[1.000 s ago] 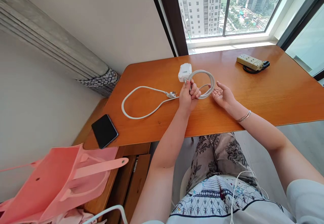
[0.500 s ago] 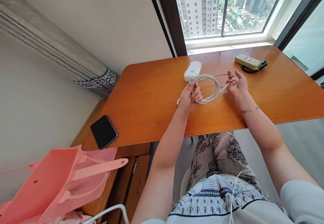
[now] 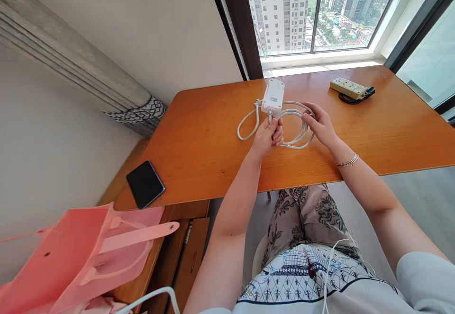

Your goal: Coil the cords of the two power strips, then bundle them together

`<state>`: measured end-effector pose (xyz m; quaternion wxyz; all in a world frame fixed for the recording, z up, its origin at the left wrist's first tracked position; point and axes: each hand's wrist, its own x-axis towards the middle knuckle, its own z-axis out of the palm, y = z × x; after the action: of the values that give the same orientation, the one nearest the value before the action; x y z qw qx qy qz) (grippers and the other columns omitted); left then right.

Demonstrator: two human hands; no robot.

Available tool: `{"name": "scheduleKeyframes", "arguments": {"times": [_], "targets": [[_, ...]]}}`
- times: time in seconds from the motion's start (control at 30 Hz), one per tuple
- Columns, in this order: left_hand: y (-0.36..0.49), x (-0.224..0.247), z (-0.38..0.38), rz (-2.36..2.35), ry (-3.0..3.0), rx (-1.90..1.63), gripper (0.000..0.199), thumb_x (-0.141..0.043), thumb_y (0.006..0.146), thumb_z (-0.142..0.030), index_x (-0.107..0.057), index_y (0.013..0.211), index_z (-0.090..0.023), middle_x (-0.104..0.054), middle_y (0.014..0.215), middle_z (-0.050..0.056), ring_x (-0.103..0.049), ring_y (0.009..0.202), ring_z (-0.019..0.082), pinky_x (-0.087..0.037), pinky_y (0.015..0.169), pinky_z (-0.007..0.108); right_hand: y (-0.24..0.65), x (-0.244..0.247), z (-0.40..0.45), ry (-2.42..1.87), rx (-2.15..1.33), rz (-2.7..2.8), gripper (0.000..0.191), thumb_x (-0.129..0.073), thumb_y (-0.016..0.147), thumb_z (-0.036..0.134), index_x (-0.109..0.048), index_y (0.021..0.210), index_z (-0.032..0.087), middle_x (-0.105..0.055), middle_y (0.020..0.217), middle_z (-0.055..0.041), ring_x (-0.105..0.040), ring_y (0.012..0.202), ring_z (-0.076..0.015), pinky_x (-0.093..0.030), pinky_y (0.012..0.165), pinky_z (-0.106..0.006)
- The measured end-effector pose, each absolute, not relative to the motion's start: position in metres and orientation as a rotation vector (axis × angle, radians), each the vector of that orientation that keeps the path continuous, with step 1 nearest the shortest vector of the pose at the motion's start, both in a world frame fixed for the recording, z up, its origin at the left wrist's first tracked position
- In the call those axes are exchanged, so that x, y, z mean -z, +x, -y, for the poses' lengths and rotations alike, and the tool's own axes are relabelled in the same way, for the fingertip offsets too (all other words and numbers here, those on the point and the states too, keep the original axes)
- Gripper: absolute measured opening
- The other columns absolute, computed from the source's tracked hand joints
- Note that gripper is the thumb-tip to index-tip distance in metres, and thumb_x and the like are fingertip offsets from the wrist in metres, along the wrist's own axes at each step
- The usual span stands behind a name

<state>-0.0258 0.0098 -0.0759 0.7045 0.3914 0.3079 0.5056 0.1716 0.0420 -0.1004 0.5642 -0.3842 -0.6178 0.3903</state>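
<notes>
Over the wooden table, my left hand [image 3: 270, 135] is closed round the near part of a coiled white cable [image 3: 297, 145], just below a white power strip [image 3: 273, 95]. The fingers of my right hand [image 3: 317, 122] pinch the right side of the coil. A loose cable loop with the plug end [image 3: 257, 102] hangs to the left of the white strip. The strip points away from me, toward the window.
On the table [image 3: 199, 139], a beige power strip [image 3: 348, 88] with a black cord lies at the back right, and a black phone [image 3: 145, 184] at the left corner. A pink bag [image 3: 81, 257] stands at the lower left. A window is behind.
My right hand has moved left and closed on the coil, bringing cable round to it. The white strip has risen slightly, and the loose loop now shows on its left.
</notes>
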Motion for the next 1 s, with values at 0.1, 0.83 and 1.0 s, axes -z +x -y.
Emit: {"name": "scheduleKeyframes", "arguments": {"times": [0.1,0.83,1.0], "targets": [[-0.025,0.078,-0.009,-0.711,0.940,-1.068,0.030,-0.066,0.095,-0.040,-0.053,0.080,-0.018,-0.034,0.049,-0.011,-0.027,0.036,0.003,-0.026,0.040,0.016,0.170,0.103,-0.039,-0.909,-0.827,1.599,0.064,-0.072,0.078,0.070,-0.067,0.124,0.026,-0.064,0.092,-0.0027,-0.051,0.071,-0.0139,-0.049,0.064,-0.029],[-0.023,0.085,-0.009,-0.809,1.119,-0.994,0.024,-0.071,0.091,-0.029,-0.053,0.079,-0.018,-0.045,0.059,-0.007,-0.032,0.041,0.003,-0.027,0.041,0.018,0.168,0.089,-0.031,-0.821,-1.253,1.530,0.042,-0.085,0.063,0.024,-0.074,0.103,0.019,-0.075,0.099,-0.0033,-0.065,0.084,-0.0153,-0.057,0.078,-0.030],[-0.021,0.085,-0.011,-0.818,1.004,-1.031,0.021,-0.069,0.092,-0.025,-0.053,0.080,-0.018,-0.046,0.063,-0.007,-0.029,0.041,0.002,-0.024,0.041,0.016,0.168,0.088,-0.030,-0.810,-1.409,1.387,0.038,-0.081,0.071,0.040,-0.075,0.100,0.016,-0.073,0.083,-0.0019,-0.058,0.066,-0.0102,-0.051,0.062,-0.024]]}}
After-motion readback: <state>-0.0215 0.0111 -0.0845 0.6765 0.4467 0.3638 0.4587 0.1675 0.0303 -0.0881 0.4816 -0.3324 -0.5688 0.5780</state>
